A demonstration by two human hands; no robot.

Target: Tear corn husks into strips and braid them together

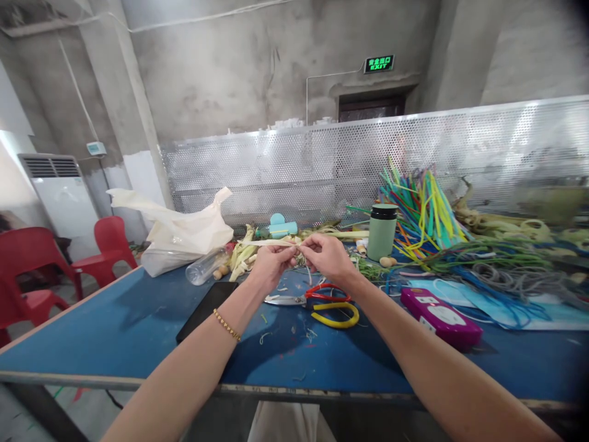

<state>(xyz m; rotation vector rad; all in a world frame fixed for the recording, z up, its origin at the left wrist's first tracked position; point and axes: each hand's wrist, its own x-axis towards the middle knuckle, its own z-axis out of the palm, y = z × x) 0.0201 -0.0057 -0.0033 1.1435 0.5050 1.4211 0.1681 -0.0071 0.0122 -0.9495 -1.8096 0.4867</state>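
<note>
Above the middle of the blue table [138,331], my left hand [272,265] and my right hand [329,259] meet with their fingertips pinched together. A pale strip that looks like corn husk [264,242] runs leftward from the pinch. Its end between the fingers is hidden. My left wrist wears a gold bead bracelet [226,325]. Just below my hands lie scissors [338,322] with red and yellow handles, blades pointing left. A black phone [202,313] rests left of them, partly behind my left forearm. Small pale scraps [308,334] are scattered near the scissors.
A green bottle [381,236] stands beyond my right hand, near a bundle of coloured strips [427,215]. Coiled cords [497,276] and a purple device [439,319] lie right. Plastic bags [184,236] and a clear bottle [205,270] sit left. A perforated metal panel [276,172] backs the table.
</note>
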